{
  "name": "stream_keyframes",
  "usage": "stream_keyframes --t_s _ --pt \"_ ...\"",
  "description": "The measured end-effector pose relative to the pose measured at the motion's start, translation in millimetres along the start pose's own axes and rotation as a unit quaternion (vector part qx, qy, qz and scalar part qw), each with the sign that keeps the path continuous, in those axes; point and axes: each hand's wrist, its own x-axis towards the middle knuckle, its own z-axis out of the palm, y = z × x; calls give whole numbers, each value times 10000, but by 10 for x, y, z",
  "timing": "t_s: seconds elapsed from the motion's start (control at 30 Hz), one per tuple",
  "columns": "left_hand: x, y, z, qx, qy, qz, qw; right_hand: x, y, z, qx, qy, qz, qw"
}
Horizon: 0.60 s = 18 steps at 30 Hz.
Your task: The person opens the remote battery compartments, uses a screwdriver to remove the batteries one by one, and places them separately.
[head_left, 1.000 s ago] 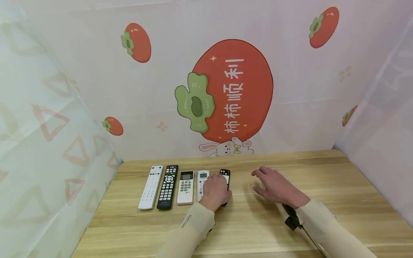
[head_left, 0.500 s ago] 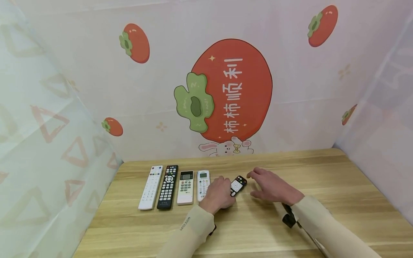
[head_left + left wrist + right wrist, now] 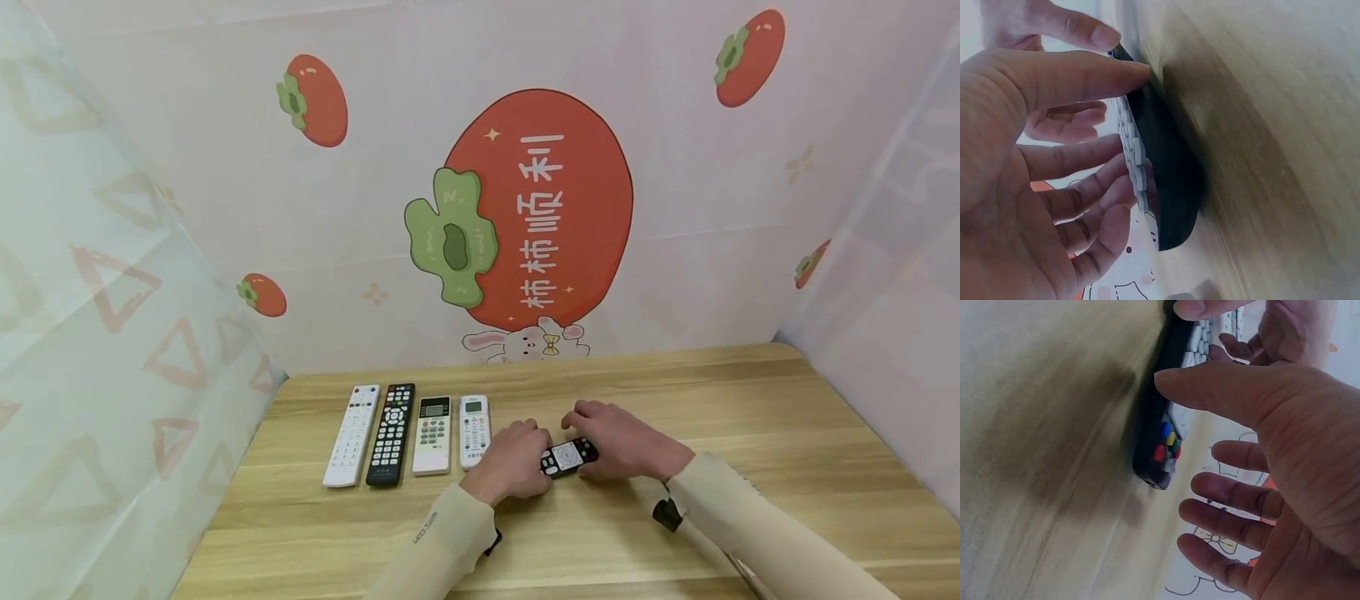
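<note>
A small black remote control (image 3: 567,455) with a light button panel lies slantwise between both hands, close over the wooden table. My left hand (image 3: 517,460) grips its lower end; in the left wrist view the thumb lies against one long edge of the remote (image 3: 1172,181), with the fingers at the opposite side. At the other end is my right hand (image 3: 626,439). Its thumb (image 3: 1191,387) is right at the remote's edge in the right wrist view, while the other fingers are loosely spread beside it. Coloured buttons (image 3: 1166,439) show near that end.
Left of the hands, a row of remotes lies on the table (image 3: 300,533): a long white one (image 3: 351,437), a long black one (image 3: 390,437), a cream one with a black top (image 3: 432,442) and a short white one (image 3: 474,433). A persimmon-print backdrop (image 3: 675,275) rises behind.
The left hand has taken the black remote off the end of the row, moving it right and turning it from upright to nearly sideways. The right hand has come left to the remote.
</note>
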Motion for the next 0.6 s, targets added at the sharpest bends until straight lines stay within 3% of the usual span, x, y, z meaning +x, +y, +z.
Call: stream_keyframes --t_s 0.37,0.6 --pt "-74 -28 -7 -111 -24 223 9997 -43 -47 84 51 -300 -41 9995" --pt "-134 -63 -27 54 -12 64 10000 -76 -59 92 197 -269 -22 9994"
